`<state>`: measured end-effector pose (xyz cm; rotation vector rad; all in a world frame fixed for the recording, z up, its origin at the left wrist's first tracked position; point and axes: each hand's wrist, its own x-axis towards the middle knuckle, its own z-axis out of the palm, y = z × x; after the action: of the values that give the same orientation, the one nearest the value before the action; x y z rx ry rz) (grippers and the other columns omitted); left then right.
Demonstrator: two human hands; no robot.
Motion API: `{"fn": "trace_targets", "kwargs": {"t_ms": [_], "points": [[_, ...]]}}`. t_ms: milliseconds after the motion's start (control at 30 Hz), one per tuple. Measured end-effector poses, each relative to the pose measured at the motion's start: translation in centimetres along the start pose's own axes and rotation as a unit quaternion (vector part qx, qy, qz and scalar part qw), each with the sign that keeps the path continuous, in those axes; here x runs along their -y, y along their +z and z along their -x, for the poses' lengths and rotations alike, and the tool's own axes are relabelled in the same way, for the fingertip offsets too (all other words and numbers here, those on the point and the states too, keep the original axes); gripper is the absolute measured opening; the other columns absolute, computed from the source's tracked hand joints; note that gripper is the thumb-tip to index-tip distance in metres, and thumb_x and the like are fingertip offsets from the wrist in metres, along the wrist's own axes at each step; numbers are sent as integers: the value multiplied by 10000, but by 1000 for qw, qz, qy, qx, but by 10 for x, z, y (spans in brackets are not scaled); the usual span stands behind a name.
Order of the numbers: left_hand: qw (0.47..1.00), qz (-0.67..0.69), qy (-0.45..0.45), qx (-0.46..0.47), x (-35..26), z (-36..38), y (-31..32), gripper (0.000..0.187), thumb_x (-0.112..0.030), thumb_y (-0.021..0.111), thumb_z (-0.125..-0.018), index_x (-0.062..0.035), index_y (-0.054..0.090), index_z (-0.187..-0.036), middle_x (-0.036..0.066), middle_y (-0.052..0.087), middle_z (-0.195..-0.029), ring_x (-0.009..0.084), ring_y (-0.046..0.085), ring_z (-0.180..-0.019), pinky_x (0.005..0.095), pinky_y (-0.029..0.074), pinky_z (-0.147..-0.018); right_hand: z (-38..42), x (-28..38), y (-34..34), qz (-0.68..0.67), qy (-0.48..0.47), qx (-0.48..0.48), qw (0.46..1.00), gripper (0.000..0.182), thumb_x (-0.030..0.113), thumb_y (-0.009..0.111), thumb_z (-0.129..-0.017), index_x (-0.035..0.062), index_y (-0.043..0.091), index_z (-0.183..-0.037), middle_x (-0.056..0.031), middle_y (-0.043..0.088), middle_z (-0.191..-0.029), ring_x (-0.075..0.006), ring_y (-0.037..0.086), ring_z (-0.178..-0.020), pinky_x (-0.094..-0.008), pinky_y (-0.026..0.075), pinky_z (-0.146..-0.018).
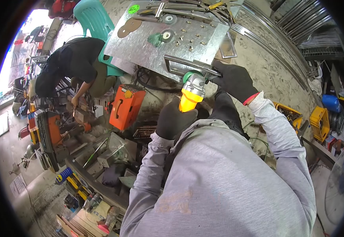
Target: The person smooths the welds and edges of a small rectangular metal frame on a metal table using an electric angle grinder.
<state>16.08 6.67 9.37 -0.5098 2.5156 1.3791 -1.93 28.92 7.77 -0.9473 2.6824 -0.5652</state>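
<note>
My left hand (176, 119), in a dark glove, is wrapped around the yellow body of an angle grinder (191, 98). Its grey metal head and green disc point up toward the table, right against a shiny metal tube frame (204, 68). The gloved right hand (235, 81) grips the right end of that frame, its fingers partly hidden behind the tube. The frame overlaps the near edge of a metal-topped table (148, 51). On the tabletop lie a round disc with a white centre (166, 36), small metal pieces and several tubes.
A person (77, 63) bends over at the left beside a green plastic chair (95, 17). An orange box (127, 106) stands left of my hands. Long metal tubes (266, 47) lie at the right, near a yellow crate (319, 123) and a fan (343, 181).
</note>
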Motion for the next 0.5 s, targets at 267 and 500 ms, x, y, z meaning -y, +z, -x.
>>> {"fn": "trace_targets", "kwargs": {"t_ms": [267,500], "points": [[1000,-25,-10,8,-10,-5,-5,434,-338,876,-828,16,671,-975,246,724,-855,454,725,-812,511,553,-709,0,2,-5,-11,-17,-18,1000,391,434,768,-968,157,722,-1240,-150,775,-912,-383,758,-853,-506,572,-723],[998,-51,-4,29,-15,10,-19,426,-323,858,-856,21,679,-1034,242,739,-895,415,743,-845,480,565,-747,-8,-12,-4,-44,5,1,999,423,453,767,-951,118,726,-1205,-154,772,-932,-382,758,-884,-507,574,-761]]}}
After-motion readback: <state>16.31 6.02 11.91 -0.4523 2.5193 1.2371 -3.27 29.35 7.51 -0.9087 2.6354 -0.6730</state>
